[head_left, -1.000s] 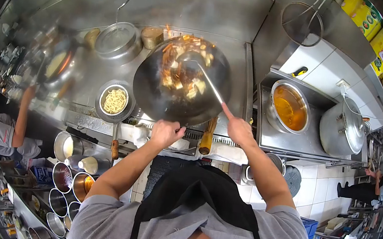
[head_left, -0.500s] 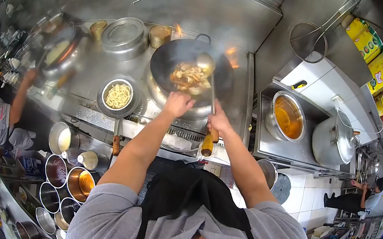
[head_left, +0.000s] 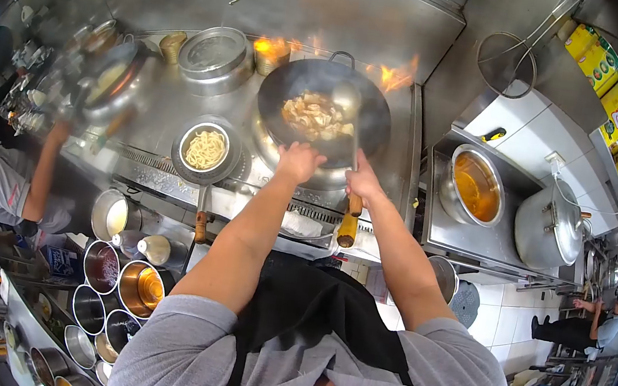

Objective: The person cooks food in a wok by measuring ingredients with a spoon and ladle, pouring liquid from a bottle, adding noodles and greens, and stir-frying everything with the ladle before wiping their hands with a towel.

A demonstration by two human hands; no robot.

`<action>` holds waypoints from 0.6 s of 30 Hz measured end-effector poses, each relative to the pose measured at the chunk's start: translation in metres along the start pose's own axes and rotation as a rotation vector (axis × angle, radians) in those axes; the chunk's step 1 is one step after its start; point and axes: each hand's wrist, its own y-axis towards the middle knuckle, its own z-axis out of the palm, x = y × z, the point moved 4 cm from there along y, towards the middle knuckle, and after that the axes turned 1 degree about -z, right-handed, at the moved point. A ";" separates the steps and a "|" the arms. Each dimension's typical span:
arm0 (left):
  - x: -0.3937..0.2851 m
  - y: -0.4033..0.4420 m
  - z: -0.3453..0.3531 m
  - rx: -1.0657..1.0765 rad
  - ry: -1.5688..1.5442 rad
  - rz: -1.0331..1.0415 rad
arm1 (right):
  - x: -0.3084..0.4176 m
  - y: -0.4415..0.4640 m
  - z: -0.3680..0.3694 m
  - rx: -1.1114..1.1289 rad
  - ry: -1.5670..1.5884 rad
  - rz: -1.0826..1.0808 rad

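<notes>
A dark wok sits over a burner, holding a heap of pale and browned sliced food. At its near rim is my left hand, its fingers curled over the edge. My right hand is closed around the long handle of a ladle, whose bowl is inside the wok, right of the food. The ladle's wooden end shows below that hand. Beneath it lies another wooden handle; what it belongs to is hidden.
Flames rise behind the wok. To the left are a pan of noodles and a lidded pot. At right stand a pot of orange liquid and a large covered pot. Another person works at the left.
The flames behind the wok have grown and spread left to the tin. The whole view has shifted slightly. Food in the wok has moved a little; both hands keep their places at the wok.
</notes>
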 end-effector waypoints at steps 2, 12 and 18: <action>0.001 0.001 0.001 0.069 0.033 -0.039 | -0.011 -0.010 0.007 0.312 0.453 0.175; 0.148 -0.165 -0.016 -0.314 -0.150 -0.463 | -0.023 -0.027 -0.011 0.548 1.422 0.408; 0.218 -0.248 -0.012 -0.219 -0.085 -0.850 | -0.022 -0.013 -0.056 0.526 0.956 0.394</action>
